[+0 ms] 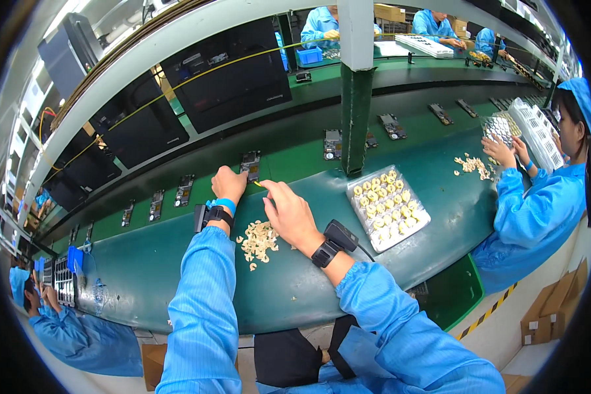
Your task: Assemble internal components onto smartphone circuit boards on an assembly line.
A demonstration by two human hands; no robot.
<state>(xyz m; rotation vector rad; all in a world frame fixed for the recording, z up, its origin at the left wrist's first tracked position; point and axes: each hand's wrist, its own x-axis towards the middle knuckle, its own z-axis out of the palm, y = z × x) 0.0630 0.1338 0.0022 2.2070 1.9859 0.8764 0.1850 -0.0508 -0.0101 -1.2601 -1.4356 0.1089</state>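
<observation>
Left hand [228, 183] sits curled at the belt's far edge, knuckles touching the small circuit board [249, 165], though I can't tell if it's actually gripping it. Right hand [289, 213] is just beside, fingertips pinched on a tiny yellow part [257, 184] aimed at that board, long axis running away from the person; loose pile of pale parts [259, 241] lies between the wrists.

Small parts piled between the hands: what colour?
Pale cream-yellow; the pile of small parts lies on the dark green bench, clearest in the head view.
</observation>
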